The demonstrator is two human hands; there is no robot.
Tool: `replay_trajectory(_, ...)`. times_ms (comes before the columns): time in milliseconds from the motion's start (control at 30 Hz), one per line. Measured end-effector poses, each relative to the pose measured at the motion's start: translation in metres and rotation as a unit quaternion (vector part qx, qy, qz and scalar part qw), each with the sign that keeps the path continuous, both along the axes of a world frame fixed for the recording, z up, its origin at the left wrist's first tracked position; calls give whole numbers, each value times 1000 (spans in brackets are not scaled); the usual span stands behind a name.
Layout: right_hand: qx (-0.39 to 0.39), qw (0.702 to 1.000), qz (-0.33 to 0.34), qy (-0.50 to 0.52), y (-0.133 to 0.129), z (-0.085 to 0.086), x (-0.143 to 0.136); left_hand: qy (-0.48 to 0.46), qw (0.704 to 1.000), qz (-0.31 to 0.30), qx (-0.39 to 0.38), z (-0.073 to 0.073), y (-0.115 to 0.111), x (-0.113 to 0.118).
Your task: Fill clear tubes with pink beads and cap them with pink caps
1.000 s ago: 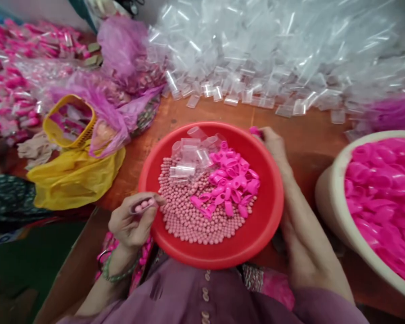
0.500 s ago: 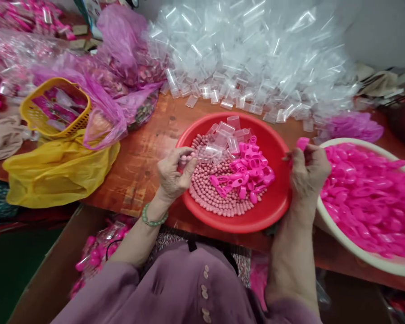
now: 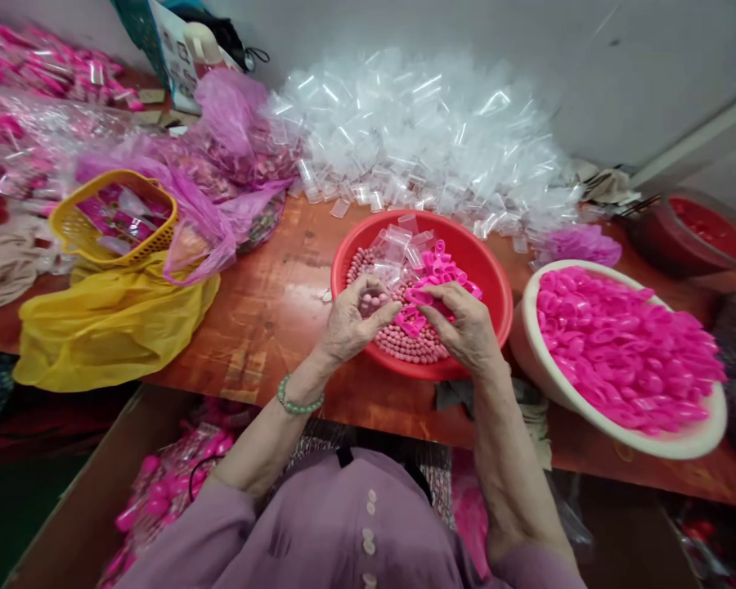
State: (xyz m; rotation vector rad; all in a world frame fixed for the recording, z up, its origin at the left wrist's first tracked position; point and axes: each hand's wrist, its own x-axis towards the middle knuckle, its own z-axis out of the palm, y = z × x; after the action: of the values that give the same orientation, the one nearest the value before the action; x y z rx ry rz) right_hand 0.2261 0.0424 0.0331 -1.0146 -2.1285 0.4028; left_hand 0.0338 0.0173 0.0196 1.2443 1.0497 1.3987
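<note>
Red bowl point(image 3: 495, 307), close handwork above it.
Left hand point(image 3: 351, 321) grips a tube of beads point(image 3: 374, 301); right hand point(image 3: 466, 329) pinches a pink cap point(image 3: 422, 295), both over the bowl. Likely step: joining them, which calls for aligned ends.

Mauve top point(image 3: 319, 519), loose, sleeves point(image 3: 205, 523) ending about the elbows. Pale round buttons point(image 3: 368, 535), paired, down the front. Dark strips point(image 3: 344, 456) at top's far edge, left and right. Green bead bracelet point(image 3: 297, 407), left wrist. Left hand point(image 3: 348, 323), right hand point(image 3: 468, 329) bare.
</note>
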Motion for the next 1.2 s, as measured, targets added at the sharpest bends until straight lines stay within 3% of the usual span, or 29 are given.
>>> replay_trajectory(300,-17,999,-1,-42,-34,4,-14,-136,981,-57,-124,-4,-17,-4)
replay_trajectory(467,-59,998,2,-12,-52,12,-12,-218,957,-76,-177,-3,-24,-4)
replay_trajectory(567,-94,994,-19,59,-63,12,-13,-243,948,-96,-181,-1,-30,0)
replay_trajectory(700,-105,968,-79,212,-75,1,-21,-231,953,-109,-163,1,-39,9)
replay_trajectory(867,-133,930,-141,314,-85,-13,-36,-210,963,-105,-132,3,-45,17)
replay_trajectory(1200,-117,900,-188,376,-94,-27,-38,-153,974,-120,-115,-4,-48,22)
